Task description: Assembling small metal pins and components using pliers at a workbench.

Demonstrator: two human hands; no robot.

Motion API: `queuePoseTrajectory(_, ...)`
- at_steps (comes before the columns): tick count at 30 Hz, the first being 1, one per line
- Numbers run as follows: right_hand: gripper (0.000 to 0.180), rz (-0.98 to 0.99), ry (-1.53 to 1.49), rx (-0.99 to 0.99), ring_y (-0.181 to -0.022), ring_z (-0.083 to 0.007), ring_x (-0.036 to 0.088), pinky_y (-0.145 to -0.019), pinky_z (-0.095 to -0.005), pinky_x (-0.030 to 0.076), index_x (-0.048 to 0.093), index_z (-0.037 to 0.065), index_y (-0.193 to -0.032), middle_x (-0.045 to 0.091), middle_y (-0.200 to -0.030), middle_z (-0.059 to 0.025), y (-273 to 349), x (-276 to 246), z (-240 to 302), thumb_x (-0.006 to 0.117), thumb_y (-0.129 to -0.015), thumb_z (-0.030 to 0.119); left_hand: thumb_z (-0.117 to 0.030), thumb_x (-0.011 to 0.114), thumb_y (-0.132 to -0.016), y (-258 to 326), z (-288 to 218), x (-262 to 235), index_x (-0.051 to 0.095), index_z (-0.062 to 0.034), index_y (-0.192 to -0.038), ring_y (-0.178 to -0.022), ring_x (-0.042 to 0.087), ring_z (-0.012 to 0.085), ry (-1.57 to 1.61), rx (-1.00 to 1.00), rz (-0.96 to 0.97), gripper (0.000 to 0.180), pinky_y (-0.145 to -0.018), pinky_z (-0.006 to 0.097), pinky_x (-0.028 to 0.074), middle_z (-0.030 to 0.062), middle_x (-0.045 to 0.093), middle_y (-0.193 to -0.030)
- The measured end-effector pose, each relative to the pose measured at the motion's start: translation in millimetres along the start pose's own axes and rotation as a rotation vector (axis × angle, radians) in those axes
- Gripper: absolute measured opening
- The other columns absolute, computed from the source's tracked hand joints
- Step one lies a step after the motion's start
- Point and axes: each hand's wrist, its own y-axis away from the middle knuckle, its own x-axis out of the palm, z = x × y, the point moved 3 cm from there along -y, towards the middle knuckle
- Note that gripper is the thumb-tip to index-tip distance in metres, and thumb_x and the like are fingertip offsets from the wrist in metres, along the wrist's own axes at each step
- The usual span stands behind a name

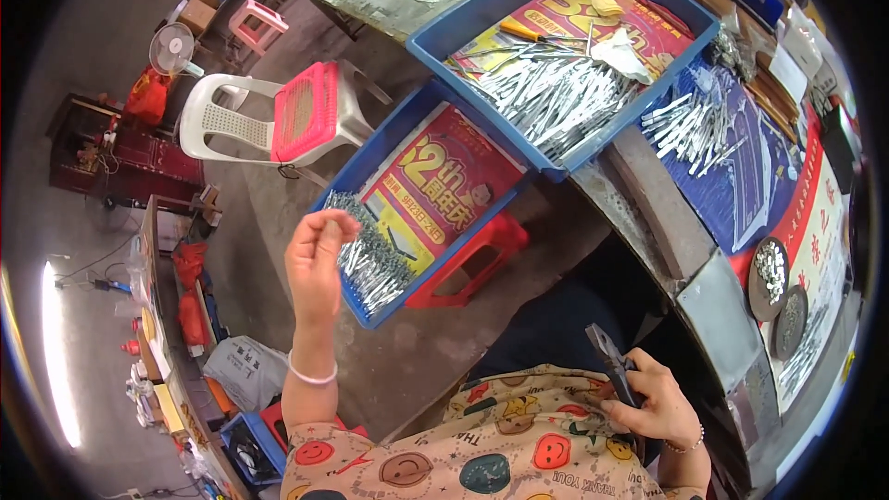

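The fingers of the left hand (318, 255) are bent in toward the thumb, and whether anything sits between them cannot be told; the right hand (656, 398) is wrapped around a pair of dark pliers (613, 363), jaws pointing up and left, in front of the patterned shirt (407, 468). The left hand appears at the left edge of the lower blue tray (372, 318), where small metal pieces (378, 268) lie heaped beside a red and yellow printed sheet (440, 176). A red stool (486, 255) stands under this tray. Beyond, the upper blue tray (554, 169) holds a pile of slim metal strips (560, 97) and an orange-handled tool (520, 31). To the right, more strips lie on a blue sheet (755, 176), with 2 round dishes (790, 324) nearer the person. Farther left stand a white chair (227, 125) and a fan (172, 48).
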Motion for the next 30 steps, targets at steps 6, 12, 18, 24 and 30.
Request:
queuePoseTrajectory(6,0.022,-0.017,-0.002,-0.069,-0.067,-0.0267,0.057,-0.057,-0.0328,0.044,0.068,-0.003,-0.082,0.055,-0.088,-0.0157,3.7,2.6,-3.9,0.076,-0.073,0.016,-0.034,0.055,-0.098,40.2,-120.3,161.2,0.045,0.0207,-0.128,-0.118,0.055,0.0389,1.021,0.309,1.047,0.063,-0.099,0.046,0.045,0.03,0.054,-0.127)
queuePoseTrajectory(12,0.024,-0.154,-0.062,0.01,-0.078,-0.0272,0.057,-0.067,-0.0341,0.046,0.068,-0.003,-0.086,0.055,-0.09,-0.0148,42.4,-2.0,-31.8,0.076,-0.071,0.014,-0.026,0.053,-0.099,36.1,-136.9,196.9,0.056,0.0089,-0.111,-0.11,0.059,0.0341,1.308,0.262,1.016,0.037,-0.096,0.047,0.045,0.0209,0.059,-0.118)
queuePoseTrajectory(18,0.025,-0.159,-0.191,0.049,-0.082,-0.0305,0.058,-0.071,-0.0359,0.047,0.066,-0.003,-0.092,0.056,-0.097,-0.016,45.9,-8.9,-60.3,0.071,-0.08,0.019,-0.023,0.051,-0.099,9.0,-116.2,193.4,0.056,0.0027,-0.103,-0.103,0.061,0.0311,1.448,0.288,1.078,0.026,-0.091,0.046,0.047,0.0165,0.061,-0.11)
queuePoseTrajectory(24,0.023,-0.093,-0.163,-0.031,-0.08,-0.0305,0.062,-0.071,-0.0342,0.05,0.071,0.001,-0.092,0.058,-0.1,-0.0161,47.0,-28.5,-60.5,0.073,-0.078,0.019,-0.016,0.047,-0.1,-21.7,-145.0,225.2,0.049,-0.0073,-0.093,-0.068,0.048,0.0183,0.977,0.213,0.66,0.011,-0.064,0.032,0.039,0.0046,0.047,-0.079)
queuePoseTrajectory(30,0.027,0.026,-0.127,-0.058,-0.073,-0.0323,0.061,-0.064,-0.037,0.05,0.068,0.0,-0.093,0.057,-0.101,-0.0165,37.8,-37.4,-71.4,0.072,-0.082,0.025,-0.008,0.054,-0.098,-105.9,-85.5,237.9,0.06,0.0004,-0.108,-0.078,0.058,0.0135,0.324,0.076,0.423,0.015,-0.07,0.025,0.048,0.0072,0.062,-0.093)
